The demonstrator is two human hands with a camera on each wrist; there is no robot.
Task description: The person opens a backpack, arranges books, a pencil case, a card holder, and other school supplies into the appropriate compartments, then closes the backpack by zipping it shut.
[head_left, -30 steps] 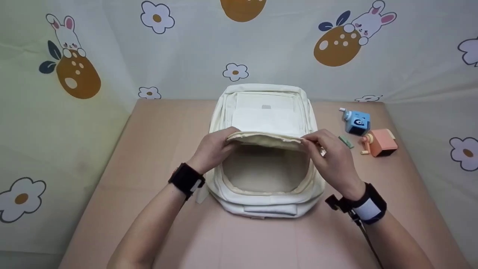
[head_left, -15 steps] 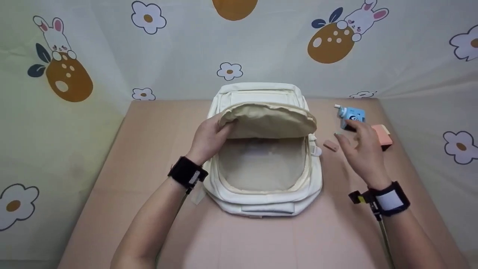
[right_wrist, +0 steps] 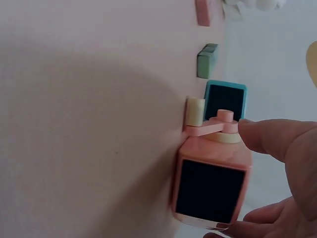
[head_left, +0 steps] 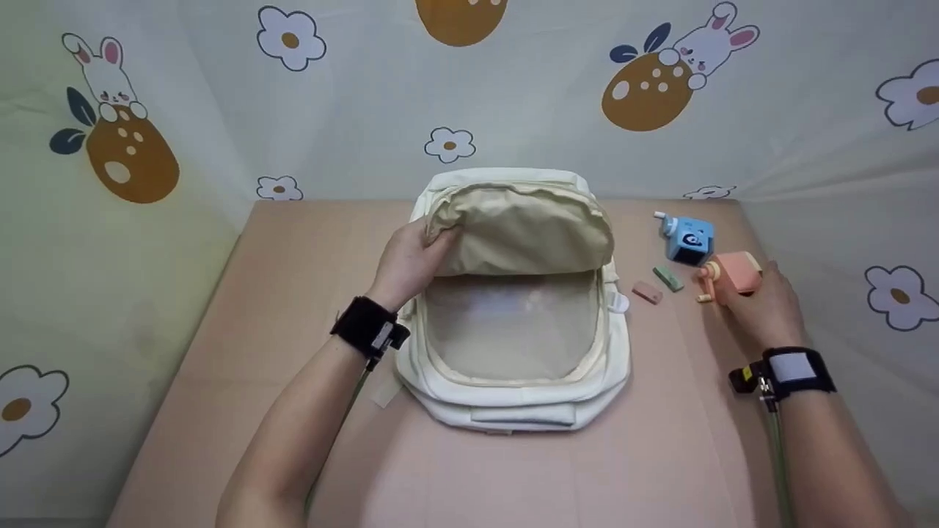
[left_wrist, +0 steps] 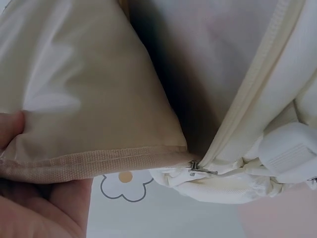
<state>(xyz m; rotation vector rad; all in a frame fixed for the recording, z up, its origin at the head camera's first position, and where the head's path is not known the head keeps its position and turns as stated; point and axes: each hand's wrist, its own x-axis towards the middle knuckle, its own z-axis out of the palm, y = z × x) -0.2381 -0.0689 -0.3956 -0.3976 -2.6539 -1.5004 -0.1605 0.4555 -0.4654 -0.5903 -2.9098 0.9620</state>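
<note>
Since a second ago the right hand [head_left: 766, 308] has left the flap [head_left: 524, 231] for the pink sharpener [head_left: 737, 271], and the flap leans farther back. In the head view the pink sharpener sits by the table's [head_left: 293, 257] right edge, towards its far corner, crank pointing at the backpack [head_left: 455, 402]; the right hand is much the nearer. The left hand [head_left: 407, 264] pinches the flap's left side. The left wrist view shows that thumb on the lining, fingers under the edge. In the right wrist view the hand spans the pink sharpener crank to back, thumb beside the crank [right_wrist: 205, 128], fingers at the opposite end; whether they press, I cannot tell.
</note>
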